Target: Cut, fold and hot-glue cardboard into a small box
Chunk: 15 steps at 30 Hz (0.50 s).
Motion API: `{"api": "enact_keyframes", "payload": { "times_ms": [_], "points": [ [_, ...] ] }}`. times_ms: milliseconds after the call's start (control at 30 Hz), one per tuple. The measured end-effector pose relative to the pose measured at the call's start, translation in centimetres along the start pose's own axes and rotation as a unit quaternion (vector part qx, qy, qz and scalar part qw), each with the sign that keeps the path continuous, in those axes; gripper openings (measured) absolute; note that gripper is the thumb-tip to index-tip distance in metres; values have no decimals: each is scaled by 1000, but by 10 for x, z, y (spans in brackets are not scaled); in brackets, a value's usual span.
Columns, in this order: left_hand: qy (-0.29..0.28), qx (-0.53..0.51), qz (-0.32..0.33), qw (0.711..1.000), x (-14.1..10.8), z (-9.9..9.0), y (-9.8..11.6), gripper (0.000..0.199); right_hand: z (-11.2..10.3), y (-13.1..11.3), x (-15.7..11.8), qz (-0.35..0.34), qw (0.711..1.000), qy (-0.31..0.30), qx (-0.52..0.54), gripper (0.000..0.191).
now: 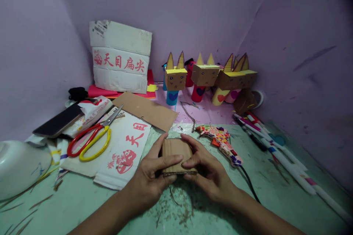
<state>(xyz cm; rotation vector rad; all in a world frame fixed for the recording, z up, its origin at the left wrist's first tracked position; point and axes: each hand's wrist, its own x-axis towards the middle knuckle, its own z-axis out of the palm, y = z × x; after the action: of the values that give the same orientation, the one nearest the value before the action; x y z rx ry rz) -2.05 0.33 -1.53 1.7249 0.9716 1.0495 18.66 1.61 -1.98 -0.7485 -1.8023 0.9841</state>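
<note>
A small brown cardboard box is held between both hands, low over the green tabletop in the middle of the view. My left hand grips its left side, with fingers and thumb closed round the edges. On the opposite side my right hand holds it the same way. The box's near lower edge shows corrugated layers; its underside is hidden. Just right of my right hand lies a flower-patterned hot glue gun with a black cord. To the left, scissors with red and yellow handles rest on printed white cardboard.
Several cardboard-headed figures with pointed ears stand at the back. A white printed cardboard panel leans on the wall. At left are a black phone and a white bowl; at right, long white tubes. Twig scraps litter the front.
</note>
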Motion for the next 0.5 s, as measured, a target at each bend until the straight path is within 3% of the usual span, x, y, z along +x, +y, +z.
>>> {"api": "enact_keyframes", "payload": {
  "times_ms": [500],
  "points": [
    [-40,-70,-35,996,-1,-5,3,33,0,2,0,4,1000,-1,10,12]
  ]
}}
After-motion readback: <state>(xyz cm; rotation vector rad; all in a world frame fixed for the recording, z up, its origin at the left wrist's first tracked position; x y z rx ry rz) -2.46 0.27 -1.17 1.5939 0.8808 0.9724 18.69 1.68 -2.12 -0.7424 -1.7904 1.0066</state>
